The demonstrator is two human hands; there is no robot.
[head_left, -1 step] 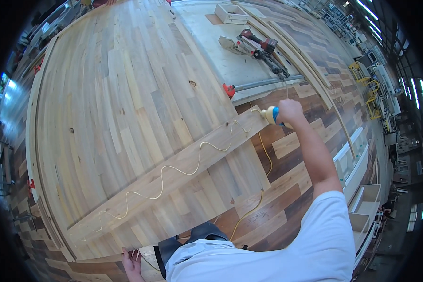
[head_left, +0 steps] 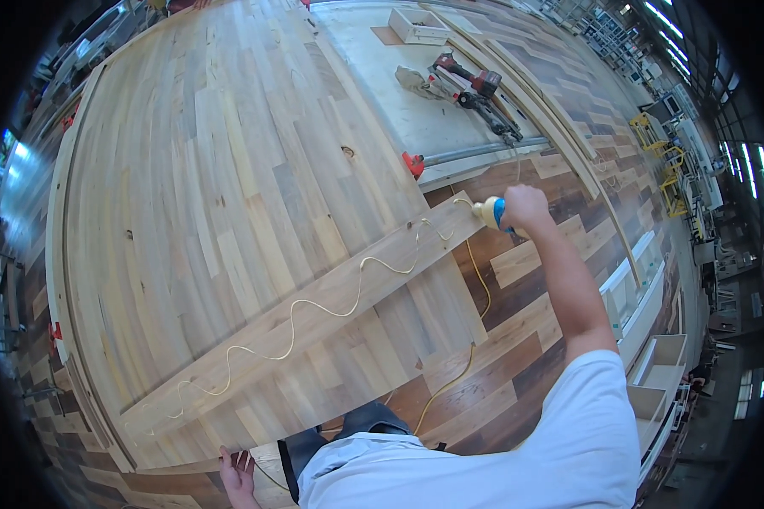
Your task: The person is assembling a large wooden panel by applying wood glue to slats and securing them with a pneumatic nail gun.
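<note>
Currently mid glue-spreading: right hand [head_left: 526, 208] wraps a glue bottle [head_left: 491, 212] at center-right, nozzle on the plank's [head_left: 314, 314] far end, wavy glue bead [head_left: 297, 335] trailing to lower left. Left hand [head_left: 238, 475] lies flat, fingers open, bottom edge (holding nothing). Next, prob. lift off cleanly. Vs earlier frame: no visible change.

Pale, matt jointed-wood panel [head_left: 229, 195] carries a glossy wavy glue bead [head_left: 314, 310] (bottle [head_left: 491, 212] looks smooth plastic).

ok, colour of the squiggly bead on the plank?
Pale yellow glue bead, clearest in the head view.
</note>
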